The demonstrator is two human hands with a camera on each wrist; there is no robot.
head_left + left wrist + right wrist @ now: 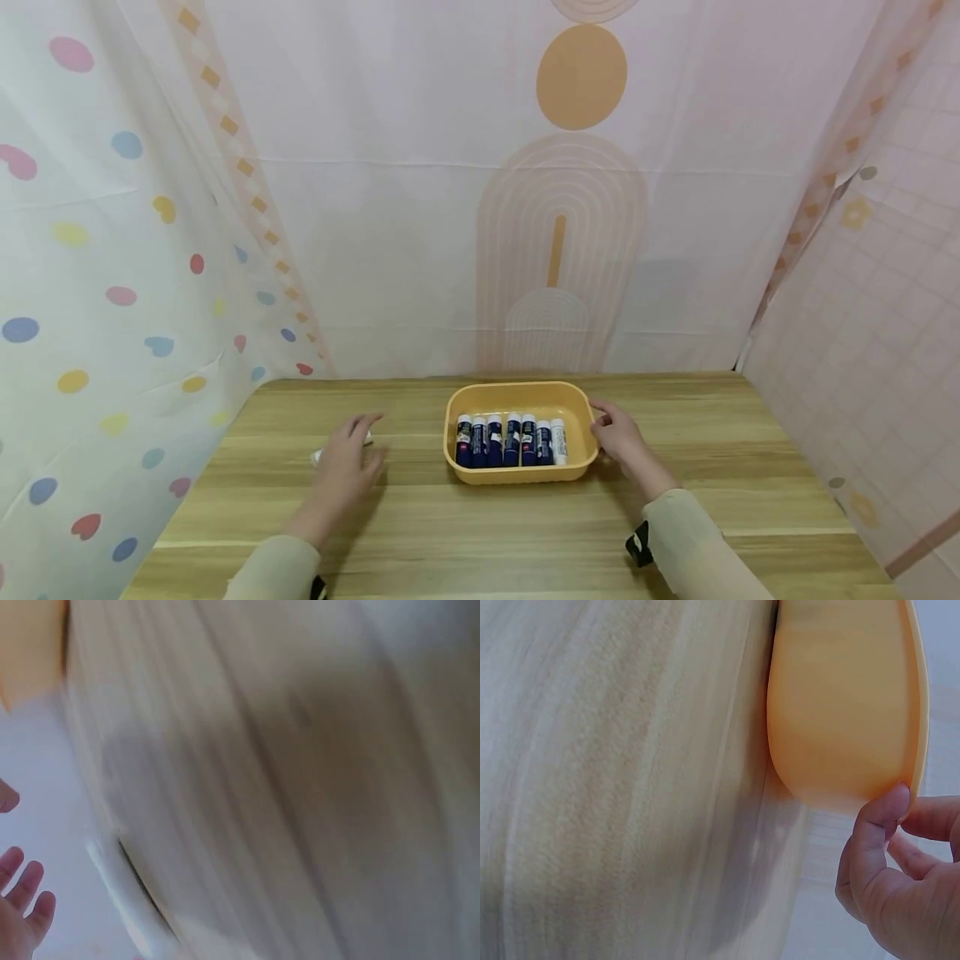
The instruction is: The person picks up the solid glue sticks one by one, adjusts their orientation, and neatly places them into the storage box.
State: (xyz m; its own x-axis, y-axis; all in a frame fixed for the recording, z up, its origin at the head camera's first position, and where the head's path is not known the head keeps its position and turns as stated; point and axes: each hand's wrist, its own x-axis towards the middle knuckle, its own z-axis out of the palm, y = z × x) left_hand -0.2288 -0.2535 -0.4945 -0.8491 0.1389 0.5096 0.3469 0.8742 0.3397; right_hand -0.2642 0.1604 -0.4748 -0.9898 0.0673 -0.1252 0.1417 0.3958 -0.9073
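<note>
A yellow plastic basket (517, 476) stands on the wooden table. Inside it, several dark blue glue sticks (512, 442) with white caps lie in a row, plus one white tube (558, 442) at the right end. My right hand (618, 433) pinches the basket's right rim between thumb and fingers, and the right wrist view shows this hand (900, 877) at the corner. Left of the basket, my left hand (347, 462) hovers over a white, tube-shaped thing (131, 900), fingers spread and apart from it. In the head view the hand covers most of that thing.
The wooden table (480, 533) reaches back to a patterned curtain (405, 275). More fabric hangs on the left with coloured dots (72, 382) and on the right with a pale grid (885, 333).
</note>
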